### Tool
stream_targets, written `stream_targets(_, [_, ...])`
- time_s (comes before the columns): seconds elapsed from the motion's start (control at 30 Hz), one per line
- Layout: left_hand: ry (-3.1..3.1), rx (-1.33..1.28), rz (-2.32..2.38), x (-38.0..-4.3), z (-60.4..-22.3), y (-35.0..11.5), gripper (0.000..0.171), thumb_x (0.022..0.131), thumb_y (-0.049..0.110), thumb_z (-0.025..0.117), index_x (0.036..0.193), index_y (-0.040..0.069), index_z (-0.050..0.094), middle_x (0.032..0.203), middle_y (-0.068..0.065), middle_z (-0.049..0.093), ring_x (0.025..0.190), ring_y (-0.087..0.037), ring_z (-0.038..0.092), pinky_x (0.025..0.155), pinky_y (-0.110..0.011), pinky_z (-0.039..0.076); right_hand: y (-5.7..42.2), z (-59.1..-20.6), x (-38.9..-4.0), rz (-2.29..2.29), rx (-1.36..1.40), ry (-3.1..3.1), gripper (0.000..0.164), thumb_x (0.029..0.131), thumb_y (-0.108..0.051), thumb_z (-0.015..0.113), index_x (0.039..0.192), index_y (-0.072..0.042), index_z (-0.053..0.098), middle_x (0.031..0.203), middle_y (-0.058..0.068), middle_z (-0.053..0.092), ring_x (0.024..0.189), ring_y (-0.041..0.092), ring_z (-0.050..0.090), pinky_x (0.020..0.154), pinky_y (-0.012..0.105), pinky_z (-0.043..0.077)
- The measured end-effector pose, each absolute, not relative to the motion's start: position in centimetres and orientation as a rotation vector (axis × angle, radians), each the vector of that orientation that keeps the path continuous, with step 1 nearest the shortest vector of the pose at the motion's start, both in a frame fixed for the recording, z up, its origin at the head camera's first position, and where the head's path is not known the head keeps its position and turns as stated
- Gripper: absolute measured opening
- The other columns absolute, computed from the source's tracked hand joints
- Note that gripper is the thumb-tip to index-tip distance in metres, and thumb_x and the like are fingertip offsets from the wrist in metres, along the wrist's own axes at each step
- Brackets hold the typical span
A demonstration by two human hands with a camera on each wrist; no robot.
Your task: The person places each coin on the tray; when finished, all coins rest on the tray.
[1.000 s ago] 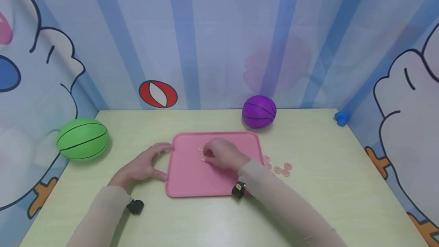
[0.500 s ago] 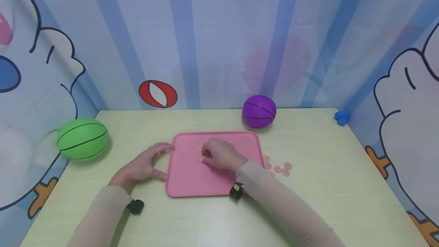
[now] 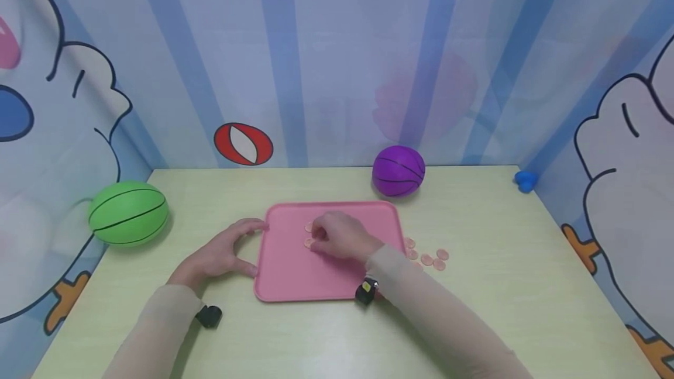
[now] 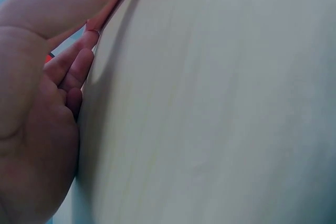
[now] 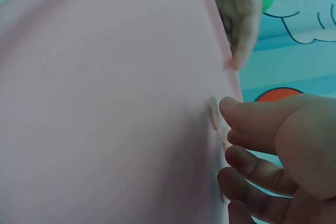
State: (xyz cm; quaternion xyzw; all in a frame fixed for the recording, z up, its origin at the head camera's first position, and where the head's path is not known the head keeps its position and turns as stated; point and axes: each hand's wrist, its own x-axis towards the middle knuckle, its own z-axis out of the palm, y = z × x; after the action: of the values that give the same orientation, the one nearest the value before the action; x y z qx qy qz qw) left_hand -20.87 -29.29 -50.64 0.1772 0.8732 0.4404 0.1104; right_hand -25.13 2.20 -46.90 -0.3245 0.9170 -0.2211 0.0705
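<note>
A pink tray (image 3: 284,282) lies on the table. My left hand (image 3: 216,256) is spread at its left side, with thumb and index fingertips touching the rim; the left wrist view shows this hand (image 4: 37,103) low along the tabletop. My right hand (image 3: 342,235) is over the tray's middle, fingers curled downward. Two small copper-coloured coins show at its fingertips, one coin (image 3: 308,243) by the thumb and another coin (image 3: 308,227) farther back. In the right wrist view a coin (image 5: 213,114) lies right at the thumb tip. I cannot tell whether the right fingers pinch a coin.
Several more coins (image 3: 426,259) lie on the table right of the tray, partly behind the right sleeve. A purple ball (image 3: 398,171) stands behind the tray, a green ball (image 3: 129,214) at far left. A small blue object (image 3: 525,181) sits at the back right corner.
The coin by my right thumb has shifted slightly left and shows more fully. My right hand has moved only a little; my left hand stays at the tray's rim.
</note>
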Motion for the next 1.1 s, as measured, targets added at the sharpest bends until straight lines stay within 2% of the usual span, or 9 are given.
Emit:
stream_targets(0.2, [2.566,0.533,1.285,-20.9,-50.5,-29.2,0.1,0.069,0.029,0.1,0.155,0.02,0.05,0.162,-0.011,0.04,0.146,-0.04,0.036,0.122,-0.074,0.019,5.1,-46.7,-25.6,-0.732,-0.947,2.749,0.023,0.093,-0.027,0.08,0.112,-0.014,0.077,0.1,-0.006,0.073,0.094,0.01,0.066,0.091,0.029,0.057])
stream_targets(0.6, [2.558,0.534,1.296,-20.9,-50.4,-29.1,0.098,0.069,0.025,0.099,0.155,0.02,0.051,0.162,-0.012,0.041,0.145,-0.041,0.036,0.122,-0.073,0.021,12.7,-46.4,-26.1,-0.912,-1.065,2.663,0.02,0.092,-0.016,0.08,0.109,-0.007,0.076,0.099,-0.001,0.074,0.092,0.014,0.068,0.088,0.033,0.059])
stream_targets(0.8, [2.554,0.53,1.297,-20.9,-50.6,-29.2,0.098,0.07,0.025,0.099,0.155,0.021,0.051,0.162,-0.012,0.04,0.146,-0.041,0.036,0.122,-0.073,0.021,16.0,-45.6,-25.5,-0.968,-0.867,2.64,0.022,0.095,-0.02,0.078,0.115,-0.009,0.075,0.101,-0.003,0.071,0.095,0.015,0.066,0.087,0.034,0.059])
stream_targets(0.97, [2.557,0.537,1.292,-20.9,-50.6,-29.2,0.097,0.07,0.026,0.099,0.154,0.021,0.051,0.162,-0.011,0.041,0.145,-0.041,0.036,0.122,-0.073,0.021,18.6,-45.0,-25.2,-0.975,-0.702,2.638,0.024,0.099,-0.022,0.075,0.119,-0.009,0.075,0.101,-0.001,0.07,0.085,0.017,0.067,0.076,0.034,0.06])
stream_targets(1.1, [2.55,0.548,1.307,-20.9,-50.6,-29.2,0.097,0.07,0.025,0.099,0.154,0.02,0.051,0.162,-0.012,0.04,0.147,-0.041,0.035,0.122,-0.073,0.021,20.2,-45.1,-25.2,-0.969,-0.625,2.633,0.025,0.099,-0.021,0.073,0.12,-0.007,0.074,0.099,0.003,0.07,0.081,0.019,0.068,0.06,0.035,0.061])
